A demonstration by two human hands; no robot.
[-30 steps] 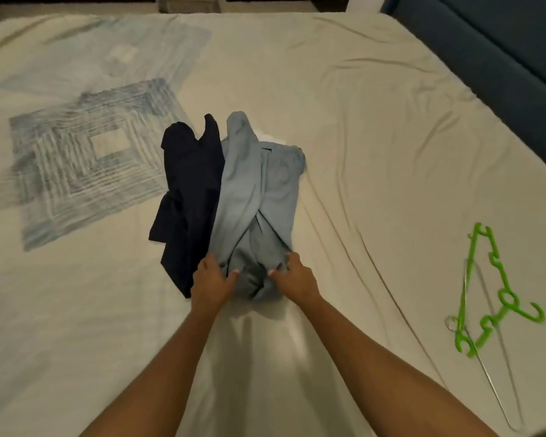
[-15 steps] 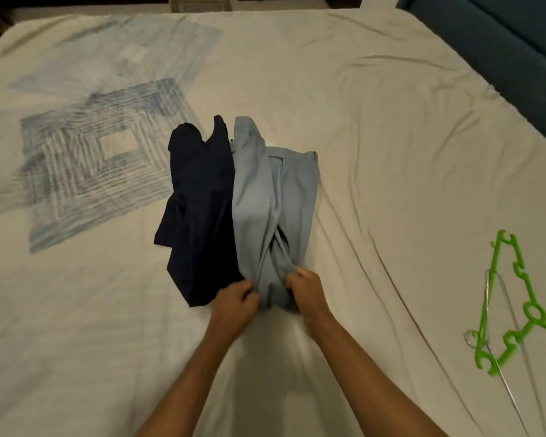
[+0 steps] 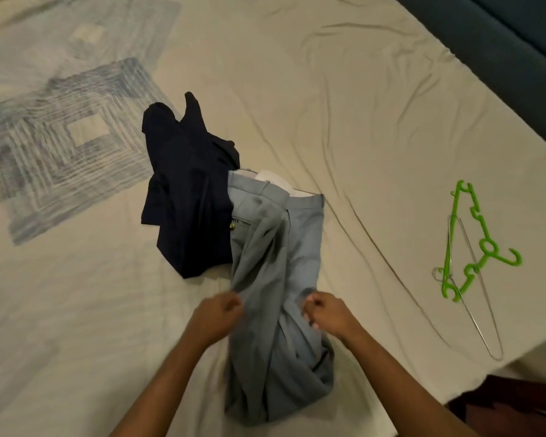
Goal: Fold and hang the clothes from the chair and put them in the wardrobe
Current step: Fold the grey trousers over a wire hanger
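Observation:
Light grey-blue trousers (image 3: 275, 247) lie crumpled on the bed, waistband at the far end, legs bunched toward me. My left hand (image 3: 216, 315) pinches the fabric at the trousers' left edge. My right hand (image 3: 327, 313) grips a fold on their right side. A dark navy garment (image 3: 186, 197) lies rumpled just left of the trousers, touching them. A green plastic hanger (image 3: 473, 244) and a thin wire hanger (image 3: 479, 294) lie together on the bed at the right.
The bed (image 3: 360, 121) has a cream sheet with a blue square pattern (image 3: 67, 143) at the left. A dark blue headboard or sofa (image 3: 501, 42) runs along the upper right. The bed's corner and dark floor (image 3: 511, 402) show at lower right.
Both hands have pulled the grey trousers toward me, away from the navy garment. The waistband now shows and the legs are bunched near me. The view has shifted.

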